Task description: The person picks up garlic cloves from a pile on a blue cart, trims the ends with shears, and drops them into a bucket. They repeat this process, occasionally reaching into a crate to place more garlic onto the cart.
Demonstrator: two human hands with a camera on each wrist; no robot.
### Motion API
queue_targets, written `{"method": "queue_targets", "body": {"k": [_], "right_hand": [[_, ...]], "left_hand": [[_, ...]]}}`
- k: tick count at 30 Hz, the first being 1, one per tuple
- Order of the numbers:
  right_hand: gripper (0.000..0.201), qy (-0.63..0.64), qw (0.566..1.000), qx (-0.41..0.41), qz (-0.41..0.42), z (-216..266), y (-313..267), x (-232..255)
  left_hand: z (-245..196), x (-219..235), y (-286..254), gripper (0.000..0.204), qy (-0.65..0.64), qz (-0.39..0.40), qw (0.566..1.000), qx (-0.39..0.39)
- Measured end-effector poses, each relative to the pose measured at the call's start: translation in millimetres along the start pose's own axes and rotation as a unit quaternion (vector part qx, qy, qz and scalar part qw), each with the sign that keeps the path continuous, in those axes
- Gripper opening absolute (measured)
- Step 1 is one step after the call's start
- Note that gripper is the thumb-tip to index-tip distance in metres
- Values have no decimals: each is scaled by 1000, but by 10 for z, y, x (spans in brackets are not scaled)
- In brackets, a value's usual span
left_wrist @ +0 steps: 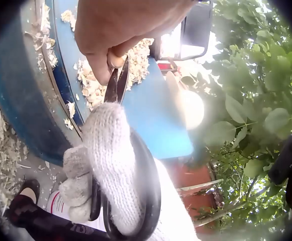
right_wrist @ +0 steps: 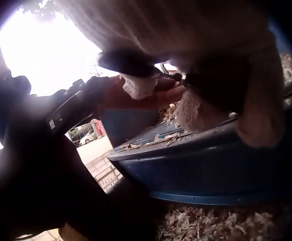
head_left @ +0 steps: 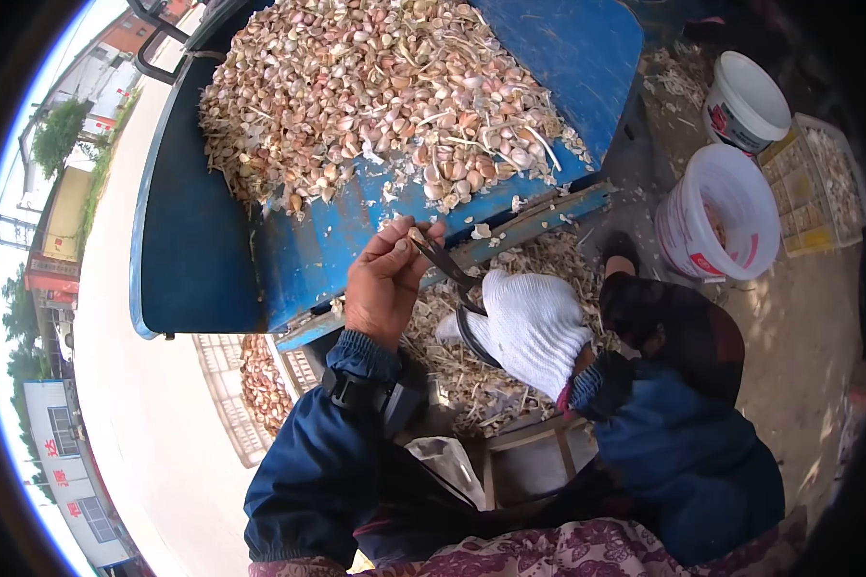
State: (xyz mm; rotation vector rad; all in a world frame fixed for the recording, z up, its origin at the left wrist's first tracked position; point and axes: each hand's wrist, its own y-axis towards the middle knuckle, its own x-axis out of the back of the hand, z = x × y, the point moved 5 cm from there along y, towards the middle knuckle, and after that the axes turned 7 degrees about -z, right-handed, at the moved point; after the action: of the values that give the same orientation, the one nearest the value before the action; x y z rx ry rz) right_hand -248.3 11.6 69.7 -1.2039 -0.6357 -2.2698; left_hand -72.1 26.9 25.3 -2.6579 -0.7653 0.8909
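Observation:
My bare left hand [head_left: 383, 293] pinches a garlic clove [left_wrist: 117, 61] between thumb and fingers, over the near edge of a blue metal hopper [head_left: 202, 255]. In a white knitted glove, my right hand [head_left: 534, 332] grips scissors [head_left: 473, 332] by their black loop handles. The left wrist view has the blades [left_wrist: 117, 86] pointing at the clove, their tips right at its end. Glove and fingers block much of the right wrist view. A large heap of garlic cloves [head_left: 375, 87] lies in the hopper just beyond my hands.
Peelings and stalks [head_left: 491, 385] cover the ground under the hopper. To the right stand two white buckets [head_left: 678, 216] and a yellowish crate [head_left: 789, 183]. A pale crate [head_left: 226, 394] with cloves sits below left. My shoe [head_left: 621, 248] is near the hopper's front.

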Motion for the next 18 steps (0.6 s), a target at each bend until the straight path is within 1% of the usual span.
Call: {"method": "queue_targets", "body": {"k": [4, 5, 6, 7, 8, 9, 12, 16, 18], "right_hand": [[49, 16, 999, 17, -28, -31, -21, 5], [49, 26, 998, 27, -42, -32, -23, 16], [49, 26, 999, 26, -40, -43, -17, 22], [55, 22, 999, 20, -26, -57, -9, 24], [62, 19, 1000, 13, -12, -68, -3, 26], [62, 19, 1000, 13, -11, -70, -3, 38], [62, 7, 1000, 14, 9, -91, -11, 68], [61, 33, 998, 8, 52, -98, 11, 160], [61, 34, 997, 8, 68, -85, 6, 191]], "left_hand": [[-3, -33, -83, 28, 37, -9, 999, -3], [-12, -35, -96, 26, 70, -21, 997, -18], [-20, -27, -104, 25, 102, -34, 994, -33], [-6, 8, -92, 25, 102, -34, 994, -32], [-29, 52, -69, 25, 122, -22, 990, -68], [-83, 45, -69, 24, 142, -10, 984, -104], [-156, 52, -92, 21, 145, 1, 986, -78], [-260, 14, -149, 23, 119, 22, 990, -75], [-285, -41, -185, 19, 96, 81, 991, -43]]}}
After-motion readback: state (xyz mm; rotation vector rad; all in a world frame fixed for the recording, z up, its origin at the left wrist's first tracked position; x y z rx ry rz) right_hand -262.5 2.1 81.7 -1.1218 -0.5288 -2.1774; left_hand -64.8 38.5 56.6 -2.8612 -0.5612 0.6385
